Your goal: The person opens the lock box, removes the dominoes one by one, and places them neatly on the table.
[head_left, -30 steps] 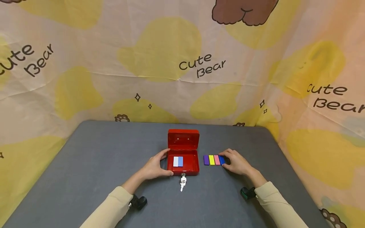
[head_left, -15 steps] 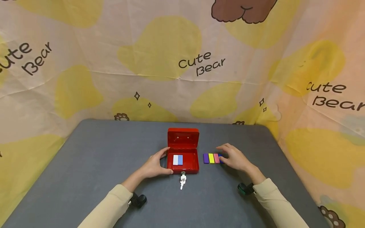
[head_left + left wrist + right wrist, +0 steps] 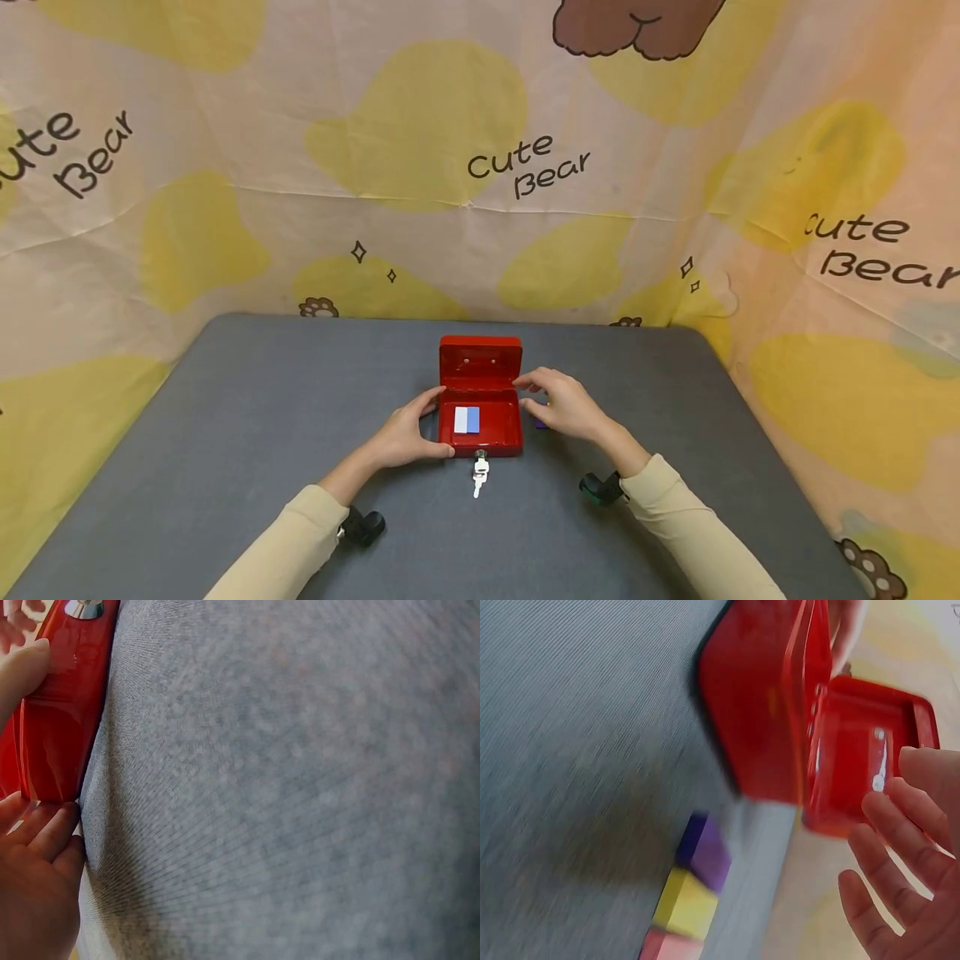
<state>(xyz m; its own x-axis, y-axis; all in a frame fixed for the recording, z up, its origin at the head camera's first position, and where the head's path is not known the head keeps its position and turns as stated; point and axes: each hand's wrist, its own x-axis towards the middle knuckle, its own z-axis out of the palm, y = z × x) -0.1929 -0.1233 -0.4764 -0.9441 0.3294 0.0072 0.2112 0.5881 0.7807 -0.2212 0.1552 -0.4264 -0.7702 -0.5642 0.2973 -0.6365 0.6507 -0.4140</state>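
A red cash box (image 3: 501, 429) stands on the table with its lid (image 3: 480, 362) raised at the back. My left hand (image 3: 405, 435) holds its left end, thumb at the front corner and fingers at the back one. Inside lie a white block (image 3: 461, 420) and a light blue block (image 3: 473, 420), side by side. My right hand (image 3: 568, 407) is over the box's right side with fingers extended and nothing between them. Below it, the right wrist view shows a purple block (image 3: 706, 855), a yellow block (image 3: 684, 904) and part of a pink block (image 3: 672, 945) in a row.
Silver keys (image 3: 481, 475) hang from the lock at the box's front. The grey table (image 3: 337, 358) runs back to a printed cloth (image 3: 420, 125). Each wrist carries a black camera, such as the left wrist camera (image 3: 364, 527).
My right hand has left the dark blue block at the row's right end and moved left to the box, now covering most of the row. The left hand stays at the box.
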